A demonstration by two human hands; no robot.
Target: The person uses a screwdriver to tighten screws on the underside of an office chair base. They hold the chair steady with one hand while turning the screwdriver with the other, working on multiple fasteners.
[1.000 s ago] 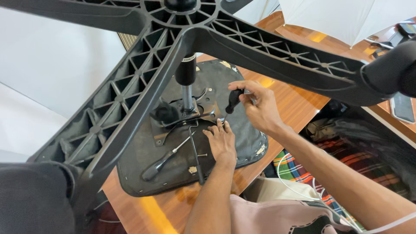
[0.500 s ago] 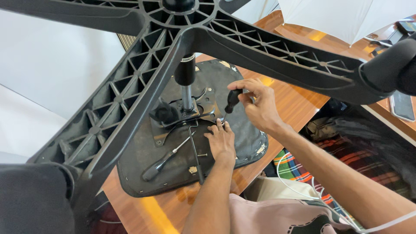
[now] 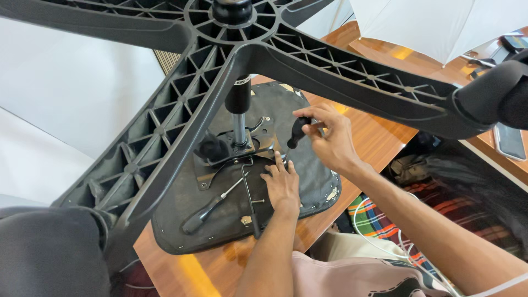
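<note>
An office chair lies upside down on a wooden table [image 3: 379, 129]. Its black seat underside [image 3: 308, 181] faces up, and the black star-shaped base [image 3: 308, 60] spreads across the top of the view. My right hand [image 3: 330, 137] is closed on the black handle of a screwdriver [image 3: 297, 132], whose tip points down at the metal mechanism plate [image 3: 250, 146] near the gas-lift column [image 3: 237, 110]. My left hand [image 3: 281, 184] rests flat on the seat just beside that plate, fingers spread. A second screwdriver [image 3: 212, 203] lies loose on the seat.
A thin metal lever [image 3: 248, 195] runs along the seat. Castor wheels [image 3: 495, 99] sit at the arm ends. A white umbrella [image 3: 440, 27] and a phone [image 3: 509, 140] are at the right. Plaid cloth [image 3: 379, 231] and a white cable [image 3: 363, 220] lie below.
Almost nothing differs; my right hand has shifted very slightly with the screwdriver, and my left hand has stayed flat on the seat.
</note>
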